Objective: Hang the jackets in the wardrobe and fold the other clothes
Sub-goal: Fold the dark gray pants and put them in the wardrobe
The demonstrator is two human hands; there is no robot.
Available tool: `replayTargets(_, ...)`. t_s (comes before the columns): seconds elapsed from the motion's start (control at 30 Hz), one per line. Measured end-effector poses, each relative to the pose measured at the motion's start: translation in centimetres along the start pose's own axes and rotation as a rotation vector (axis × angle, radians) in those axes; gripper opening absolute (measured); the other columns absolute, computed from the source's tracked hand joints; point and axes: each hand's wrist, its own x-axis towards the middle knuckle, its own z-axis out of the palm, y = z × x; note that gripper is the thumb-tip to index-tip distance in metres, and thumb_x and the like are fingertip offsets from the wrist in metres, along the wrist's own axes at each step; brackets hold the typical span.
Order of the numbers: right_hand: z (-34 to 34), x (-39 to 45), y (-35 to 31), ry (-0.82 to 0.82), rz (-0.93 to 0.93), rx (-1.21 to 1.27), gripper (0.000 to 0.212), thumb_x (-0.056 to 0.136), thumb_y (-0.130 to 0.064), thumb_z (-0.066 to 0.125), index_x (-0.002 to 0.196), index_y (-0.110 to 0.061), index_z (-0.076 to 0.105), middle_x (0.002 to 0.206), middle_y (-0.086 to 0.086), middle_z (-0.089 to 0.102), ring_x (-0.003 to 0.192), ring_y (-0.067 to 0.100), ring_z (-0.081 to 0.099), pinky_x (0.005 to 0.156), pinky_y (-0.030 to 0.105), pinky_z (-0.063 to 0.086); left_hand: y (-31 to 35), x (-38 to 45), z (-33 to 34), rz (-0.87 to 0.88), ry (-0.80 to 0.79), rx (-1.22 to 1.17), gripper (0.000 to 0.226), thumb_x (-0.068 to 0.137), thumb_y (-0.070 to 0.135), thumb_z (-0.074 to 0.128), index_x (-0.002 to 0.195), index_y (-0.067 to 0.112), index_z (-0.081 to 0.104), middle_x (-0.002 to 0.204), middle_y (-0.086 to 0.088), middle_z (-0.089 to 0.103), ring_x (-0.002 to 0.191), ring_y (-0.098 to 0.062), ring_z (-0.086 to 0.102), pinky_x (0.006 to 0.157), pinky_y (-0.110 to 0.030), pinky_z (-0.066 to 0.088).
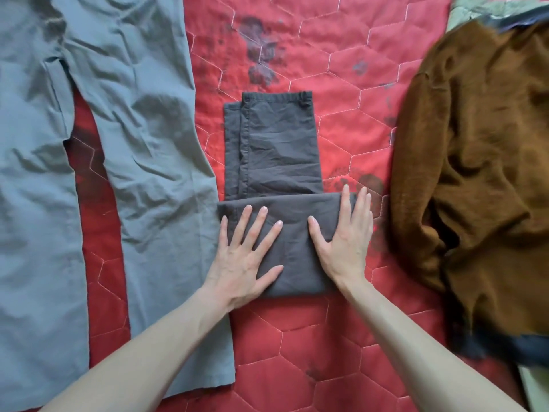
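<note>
Flat on the folded lower end of the dark grey trousers [276,162] — left hand [242,263] and right hand [346,242], fingers straight, gripping nothing

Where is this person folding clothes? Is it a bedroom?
Probably a bedroom, on a bed: the clothes lie on a red quilted bedspread with hexagon stitching. Spread on it are light grey-blue trousers, half-folded dark grey trousers and a brown knitted sweater.

You have no readable text, label, brand or number here, on any garment or on the red quilt.
</note>
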Motion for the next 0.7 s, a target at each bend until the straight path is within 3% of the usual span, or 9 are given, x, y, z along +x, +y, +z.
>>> replayTargets(0.13,-0.5,-1.1,-2.4,0.104,0.245,0.044,0.091,0.091,-0.059,0.068,0.158,-0.008,0.034,0.153,0.014,0.041,0.136,0.035,0.041,0.116,0.043,0.031,0.3,0.0,-0.3,-0.028,-0.009,-0.011,0.083,0.096,0.066,0.043,0.166,0.028,0.018,0.175,-0.008,0.003,0.161,-0.034,-0.001,0.120,-0.071,0.018)
replayTargets(0.23,-1.0,-1.6,-4.1,0.090,0.344,0.364,0.068,0.096,-0.035,0.072,0.152,-0.008,0.044,0.140,0.011,0.053,0.131,0.028,0.048,0.112,0.032,0.033,0.5,0.1,-0.2,-0.035,-0.024,-0.019,0.084,0.095,0.066,0.045,0.166,0.028,0.017,0.175,-0.009,0.002,0.161,-0.034,-0.001,0.120,-0.071,0.016)
replayTargets(0.3,-1.4,-1.0,-4.4,0.088,0.419,0.483,0.050,0.100,-0.031,0.067,0.144,-0.012,0.053,0.139,0.006,0.061,0.130,0.022,0.054,0.111,0.030,0.038,0.4,0.1,-0.4,-0.037,-0.037,-0.026,0.084,0.096,0.066,0.044,0.166,0.029,0.017,0.175,-0.009,0.002,0.161,-0.034,-0.002,0.121,-0.071,0.015)
replayTargets(0.4,-2.3,0.1,-2.9,0.077,0.486,0.548,0.024,0.103,-0.027,0.063,0.124,-0.017,0.067,0.117,-0.001,0.075,0.111,0.017,0.069,0.100,0.036,0.050,0.3,-0.1,-0.5,-0.026,-0.057,-0.036,0.085,0.096,0.068,0.043,0.166,0.029,0.014,0.175,-0.008,-0.001,0.161,-0.034,-0.004,0.121,-0.070,0.014)
replayTargets(0.5,-2.7,0.9,-1.6,0.009,0.524,0.630,0.018,0.103,-0.022,0.060,0.113,-0.018,0.075,0.100,-0.001,0.079,0.090,0.009,0.072,0.090,0.047,0.058,-0.1,0.0,-0.6,-0.005,-0.076,-0.044,0.087,0.095,0.069,0.042,0.167,0.029,0.012,0.175,-0.009,-0.003,0.160,-0.035,-0.006,0.121,-0.071,0.014)
replayTargets(0.63,-3.1,0.4,-2.2,0.020,0.393,0.373,0.026,0.107,-0.021,0.052,0.120,-0.015,0.074,0.115,0.003,0.074,0.109,0.022,0.066,0.099,0.036,0.048,-0.5,-0.1,-0.7,0.020,-0.092,-0.056,0.087,0.095,0.070,0.042,0.167,0.028,0.013,0.174,-0.010,-0.002,0.160,-0.036,-0.005,0.120,-0.071,0.015)
replayTargets(0.7,-3.2,-0.1,-2.4,0.013,0.375,0.376,0.030,0.108,-0.020,0.048,0.124,-0.010,0.072,0.117,0.005,0.065,0.116,0.025,0.059,0.103,0.027,0.039,-0.7,-0.2,-0.7,0.044,-0.055,-0.088,0.087,0.094,0.069,0.045,0.166,0.028,0.018,0.174,-0.011,0.001,0.160,-0.036,-0.003,0.119,-0.071,0.018)
